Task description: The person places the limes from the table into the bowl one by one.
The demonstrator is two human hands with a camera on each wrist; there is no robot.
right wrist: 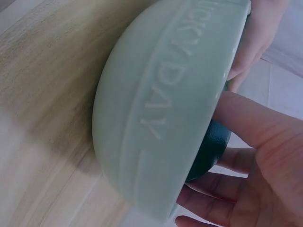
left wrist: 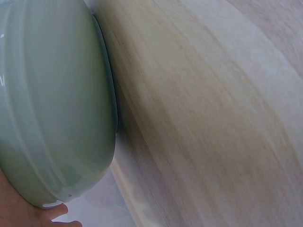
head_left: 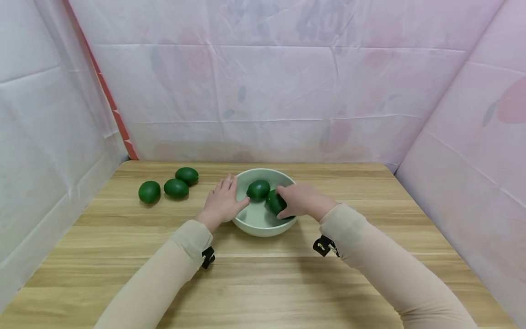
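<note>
Right hand (head_left: 297,199) grips a green avocado (head_left: 276,203) inside the pale bowl (head_left: 263,226). Left hand (head_left: 223,201), fingers straight, presses flat against the bowl's left rim.

Long beige close-fitting sleeves (head_left: 382,260) on both arms; small black wrist cameras (head_left: 324,245) strapped at each cuff

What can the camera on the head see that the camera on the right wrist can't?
Only the head view shows three green fruits lying loose on the table, another fruit inside the bowl, and both sleeves. Only the right wrist view shows raised letters on the bowl's outside. Both show the pale green bowl, the right hand holding a dark green fruit, and the left hand at the rim.
</note>
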